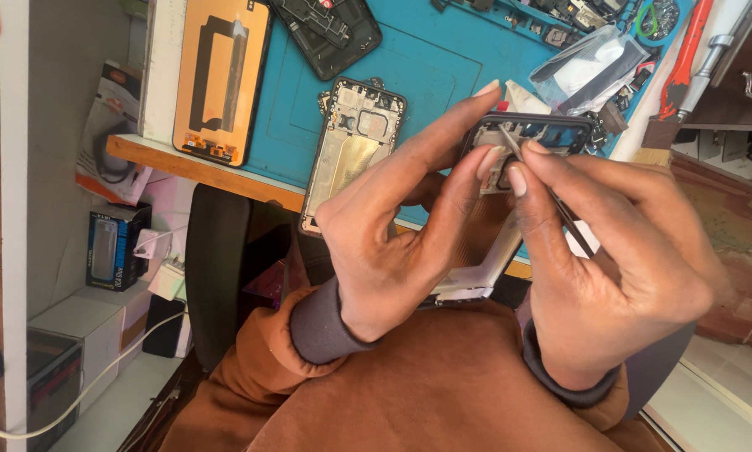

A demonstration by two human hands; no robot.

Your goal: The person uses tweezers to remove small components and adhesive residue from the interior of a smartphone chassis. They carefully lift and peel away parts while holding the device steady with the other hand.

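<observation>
My left hand (409, 226) grips an opened phone body (533, 134), a dark frame with exposed parts, held above my lap. My right hand (610, 251) pinches thin metal tweezers (510, 144), whose tip reaches into the upper part of that phone body. Both thumbs and forefingers meet over the frame. The lower half of the phone is hidden behind my left hand, and only its pale bottom edge (468, 285) shows.
A blue work mat (443, 59) lies on the bench. On it rest a silver phone midframe (351, 146), a black back cover (330, 33), an orange-backed screen panel (218, 79), a plastic bag (589, 71) and small parts. Boxes (112, 247) and a white cable sit below left.
</observation>
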